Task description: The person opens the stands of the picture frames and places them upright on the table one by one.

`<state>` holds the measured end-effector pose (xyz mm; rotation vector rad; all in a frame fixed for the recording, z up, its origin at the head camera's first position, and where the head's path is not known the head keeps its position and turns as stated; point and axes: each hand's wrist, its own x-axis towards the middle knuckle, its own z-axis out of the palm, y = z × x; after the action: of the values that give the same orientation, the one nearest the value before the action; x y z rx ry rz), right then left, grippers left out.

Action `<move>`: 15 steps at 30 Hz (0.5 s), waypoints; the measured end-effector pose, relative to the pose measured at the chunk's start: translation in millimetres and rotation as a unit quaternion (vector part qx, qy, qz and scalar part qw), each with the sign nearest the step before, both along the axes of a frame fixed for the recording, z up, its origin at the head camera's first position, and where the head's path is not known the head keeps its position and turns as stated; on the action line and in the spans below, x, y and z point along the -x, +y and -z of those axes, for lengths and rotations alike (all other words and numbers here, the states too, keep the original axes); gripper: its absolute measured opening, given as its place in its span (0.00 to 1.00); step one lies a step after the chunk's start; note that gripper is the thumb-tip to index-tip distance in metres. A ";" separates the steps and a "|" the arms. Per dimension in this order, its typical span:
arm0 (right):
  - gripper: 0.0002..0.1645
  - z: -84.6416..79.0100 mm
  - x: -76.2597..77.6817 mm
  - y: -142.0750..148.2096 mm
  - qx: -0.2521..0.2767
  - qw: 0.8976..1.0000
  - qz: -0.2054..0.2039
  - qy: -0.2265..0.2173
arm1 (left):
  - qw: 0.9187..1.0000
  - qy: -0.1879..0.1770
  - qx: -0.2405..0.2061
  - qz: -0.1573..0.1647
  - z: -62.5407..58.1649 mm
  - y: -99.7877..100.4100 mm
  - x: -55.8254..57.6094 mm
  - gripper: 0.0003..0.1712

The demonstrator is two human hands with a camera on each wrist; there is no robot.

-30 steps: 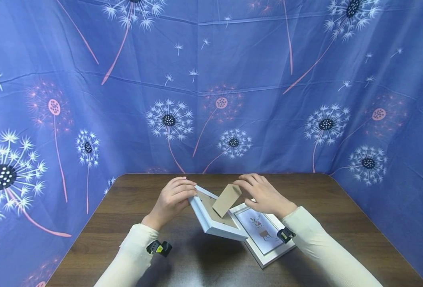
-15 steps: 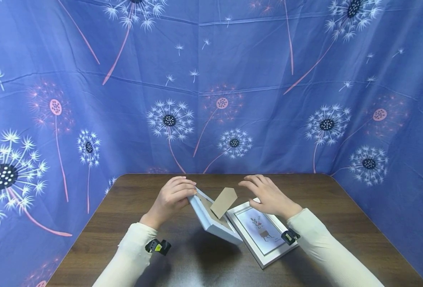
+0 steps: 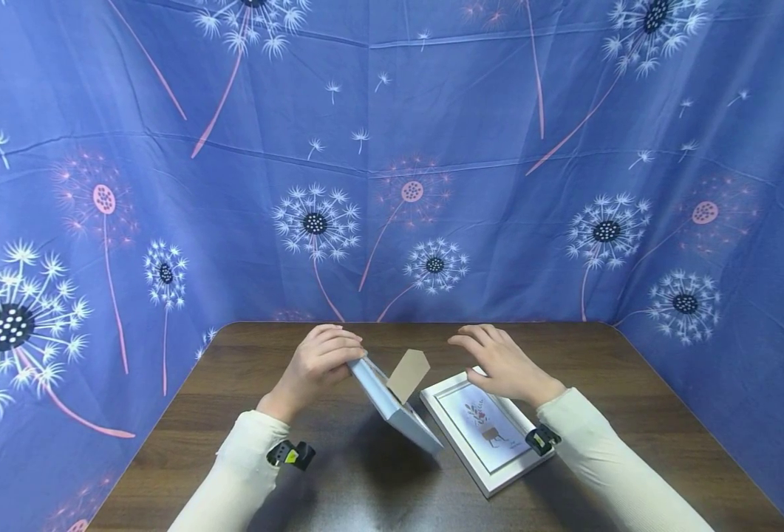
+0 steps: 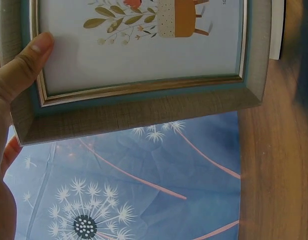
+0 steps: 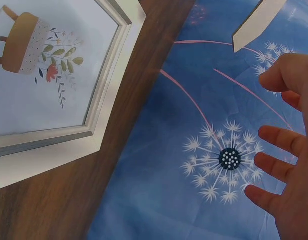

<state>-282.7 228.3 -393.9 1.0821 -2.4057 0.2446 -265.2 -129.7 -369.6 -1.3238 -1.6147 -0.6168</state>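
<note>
My left hand [image 3: 321, 363] grips the top corner of a white picture frame [image 3: 392, 410], which is tilted up off the table. In the left wrist view the thumb [image 4: 31, 60] lies on the front rim of that picture frame [image 4: 144, 112], whose print shows a potted plant. A tan cardboard stand [image 3: 408, 374] sticks out from its back. To the right lies a second picture frame [image 3: 454, 445], face up, with a plant print. Above it hovers my right hand [image 3: 508, 364], fingers spread and relaxed, holding nothing. The stand's tip [image 5: 256, 25] is apart from the right fingers.
Both picture frames are over a dark brown wooden table [image 3: 232, 414]. A blue cloth [image 3: 392, 111] with a dandelion pattern hangs behind it and at both sides. Each wrist carries a black strap.
The right hand has moved away from the cardboard stand, right and slightly down. The picture frame in the left hand has turned more edge-on, its lower corner swinging left.
</note>
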 end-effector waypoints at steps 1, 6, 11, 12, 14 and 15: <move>0.34 0.1 0.1 0.4 0.000 1.000 0.000 0.003 | 1.000 0.000 0.000 -0.001 -0.4 0.0 0.0 0.12; 0.33 1.1 -0.4 2.8 0.004 1.000 0.007 0.003 | 1.000 0.006 -0.002 -0.004 -2.2 -0.1 0.2 0.12; 0.32 2.6 -1.3 5.7 0.010 1.000 0.018 0.002 | 1.000 0.012 -0.002 -0.006 -4.5 -1.0 0.3 0.13; 0.32 2.9 -1.5 6.1 0.010 1.000 0.020 0.003 | 1.000 0.015 -0.002 -0.007 -4.9 -1.1 0.2 0.14; 0.32 3.6 -2.0 7.1 0.011 1.000 0.022 0.001 | 1.000 0.018 -0.002 -0.010 -5.8 -1.2 -0.2 0.14; 0.32 3.9 -2.4 7.7 0.011 1.000 0.023 -0.001 | 1.000 0.019 -0.001 -0.010 -6.3 -1.2 -0.5 0.15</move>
<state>-280.3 236.0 -397.9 1.0158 -2.4213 0.2555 -264.7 -130.9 -363.4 -1.3080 -1.5940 -0.5772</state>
